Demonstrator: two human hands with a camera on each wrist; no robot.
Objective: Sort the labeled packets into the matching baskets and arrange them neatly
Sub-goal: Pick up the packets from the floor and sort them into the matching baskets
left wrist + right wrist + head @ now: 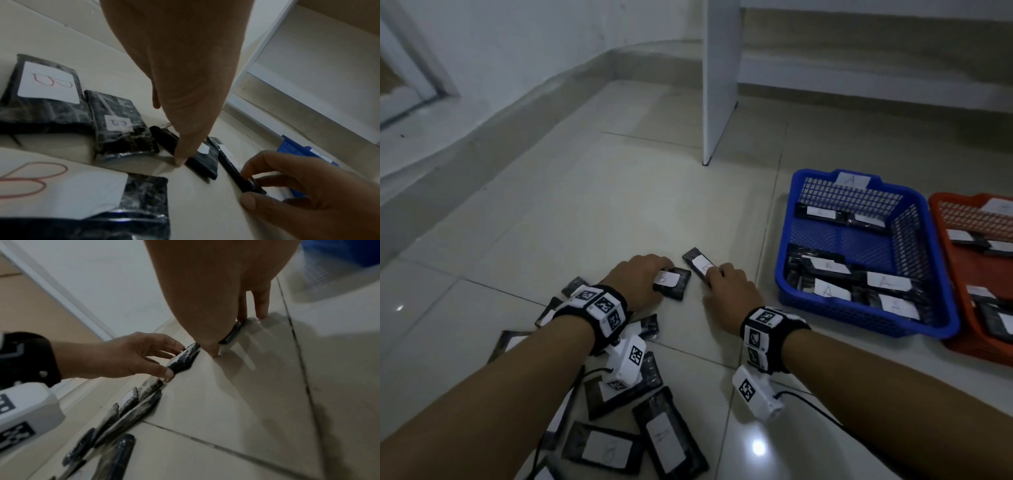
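Two black packets with white labels lie side by side on the tiled floor. My left hand [654, 277] pinches the left packet [674, 284], labeled B, between thumb and fingers; the right wrist view shows that packet [183, 360] tilted up at one edge. My right hand [714, 277] curls round the near end of the right packet [697, 262], with its thumb [248, 201] at the corner of this packet [236, 168]. Its letter is hard to read. The blue basket [782, 274], tagged A, holds several A packets. The orange basket [969, 349] stands beside it.
A loose pile of packets [619, 442], several marked B, lies under my left forearm. A white furniture panel [719, 85] stands on the floor behind the hands. A wall with a skirting step runs along the left. Bare tiles lie between hands and baskets.
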